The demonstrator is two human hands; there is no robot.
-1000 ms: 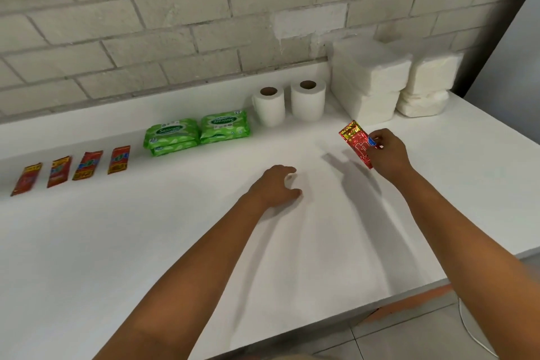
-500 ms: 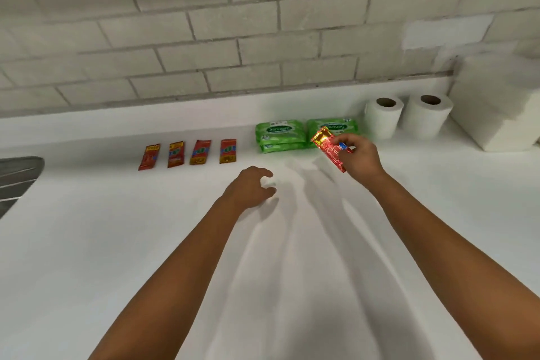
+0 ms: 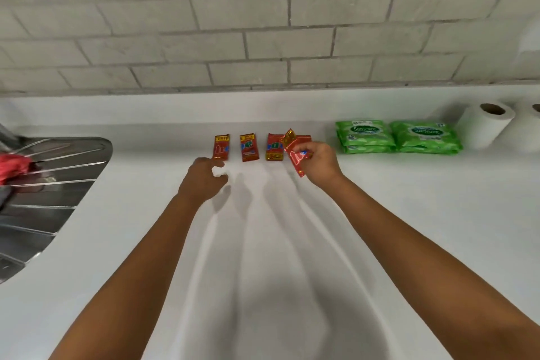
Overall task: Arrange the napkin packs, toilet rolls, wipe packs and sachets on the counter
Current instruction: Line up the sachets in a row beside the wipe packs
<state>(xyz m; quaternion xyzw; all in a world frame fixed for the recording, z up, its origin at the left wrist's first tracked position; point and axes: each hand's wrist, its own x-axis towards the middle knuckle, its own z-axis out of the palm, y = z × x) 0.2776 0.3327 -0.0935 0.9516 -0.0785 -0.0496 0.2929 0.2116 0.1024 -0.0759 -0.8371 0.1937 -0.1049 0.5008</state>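
Observation:
My right hand [image 3: 320, 164] pinches a red sachet [image 3: 293, 149] and holds it tilted just above the right end of a row of red sachets [image 3: 249, 147] lying flat near the back of the white counter [image 3: 409, 213]. The held sachet hides most of the row's rightmost one. My left hand [image 3: 204, 177] hovers empty, fingers loosely curled, with a fingertip at the leftmost sachet [image 3: 221, 147]. Two stacks of green wipe packs [image 3: 397, 136] lie to the right, and two white toilet rolls [image 3: 486, 123] stand beyond them. The napkin packs are out of view.
A steel sink drainboard [image 3: 52, 184] is set into the counter at the left, with something red [image 3: 13, 168] on it. A grey block wall [image 3: 263, 23] runs along the back of the counter.
My right hand has carried the red sachet leftward from near the napkin packs to the sachet row. My left hand moved forward to the row's left end. The view panned left.

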